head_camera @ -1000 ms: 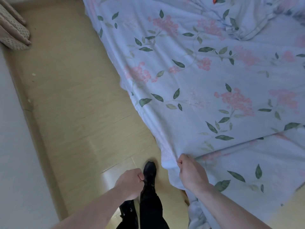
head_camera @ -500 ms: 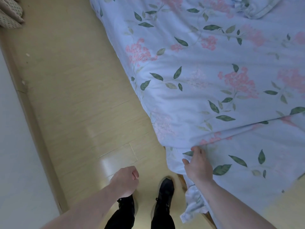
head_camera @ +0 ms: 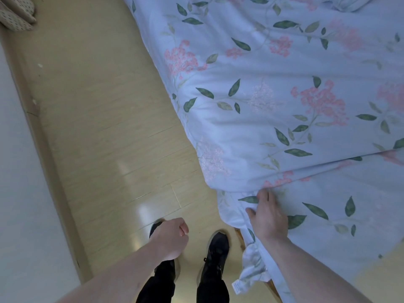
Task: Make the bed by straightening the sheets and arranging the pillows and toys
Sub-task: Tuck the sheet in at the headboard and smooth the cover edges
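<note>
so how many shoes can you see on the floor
2: the left shoe is mostly hidden under the fisted left hand; the right shoe stands beside the bed corner.

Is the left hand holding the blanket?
No, the left hand is a bare fist over the floor, apart from the blanket.

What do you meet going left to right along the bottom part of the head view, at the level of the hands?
Wall → floor → left hand → right shoe → right hand → sheet.
</note>
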A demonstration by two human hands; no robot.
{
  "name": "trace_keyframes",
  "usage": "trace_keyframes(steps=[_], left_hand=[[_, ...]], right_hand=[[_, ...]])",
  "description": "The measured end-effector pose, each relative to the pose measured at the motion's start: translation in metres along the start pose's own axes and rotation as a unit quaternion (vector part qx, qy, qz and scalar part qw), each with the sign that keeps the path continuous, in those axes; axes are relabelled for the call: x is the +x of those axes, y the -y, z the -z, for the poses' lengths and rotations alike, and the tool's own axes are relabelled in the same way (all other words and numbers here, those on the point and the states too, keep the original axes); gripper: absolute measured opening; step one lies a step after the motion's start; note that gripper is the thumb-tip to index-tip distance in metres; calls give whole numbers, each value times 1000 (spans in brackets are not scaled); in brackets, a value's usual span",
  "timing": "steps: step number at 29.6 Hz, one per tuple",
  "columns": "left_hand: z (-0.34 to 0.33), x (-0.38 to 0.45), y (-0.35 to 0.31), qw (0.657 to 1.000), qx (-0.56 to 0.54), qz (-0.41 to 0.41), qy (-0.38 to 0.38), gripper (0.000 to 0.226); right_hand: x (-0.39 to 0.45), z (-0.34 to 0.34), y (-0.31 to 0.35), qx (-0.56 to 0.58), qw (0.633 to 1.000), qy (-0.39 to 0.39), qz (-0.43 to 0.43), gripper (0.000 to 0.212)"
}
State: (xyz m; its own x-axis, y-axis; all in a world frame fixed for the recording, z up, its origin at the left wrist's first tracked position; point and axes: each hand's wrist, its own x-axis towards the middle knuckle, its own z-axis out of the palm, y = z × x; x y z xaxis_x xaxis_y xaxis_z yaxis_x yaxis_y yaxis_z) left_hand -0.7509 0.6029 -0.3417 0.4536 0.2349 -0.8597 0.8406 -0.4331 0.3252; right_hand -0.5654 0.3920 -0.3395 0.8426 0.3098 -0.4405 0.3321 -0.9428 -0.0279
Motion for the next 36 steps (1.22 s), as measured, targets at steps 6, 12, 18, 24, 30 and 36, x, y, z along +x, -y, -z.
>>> trace_keyframes(steps=[6, 12, 18, 24, 30, 36], left_hand=[[-8, 2, -22, 1000, -5, -17, -4, 19], [-23, -2, -35, 1000, 8, -24, 2, 17], [-42, -15, -59, 999, 2, -33, 21, 18], [-63, -23, -76, 998, -17, -42, 43, 20], [-88, -32, -85, 997, -12, -44, 62, 24], [-103, -34, -91, 997, -14, -32, 74, 38]], right_hand=[[-2, -6, -27, 40, 999, -6, -25, 16], [-18, 10, -33, 101, 995, -24, 10, 25], [-60, 34, -43, 176, 981, -27, 72, 23], [-120, 29, -92, 142, 982, 54, 116, 23], [-161, -3, -106, 167, 981, 100, 17, 26], [-151, -15, -101, 183, 979, 75, -39, 49]])
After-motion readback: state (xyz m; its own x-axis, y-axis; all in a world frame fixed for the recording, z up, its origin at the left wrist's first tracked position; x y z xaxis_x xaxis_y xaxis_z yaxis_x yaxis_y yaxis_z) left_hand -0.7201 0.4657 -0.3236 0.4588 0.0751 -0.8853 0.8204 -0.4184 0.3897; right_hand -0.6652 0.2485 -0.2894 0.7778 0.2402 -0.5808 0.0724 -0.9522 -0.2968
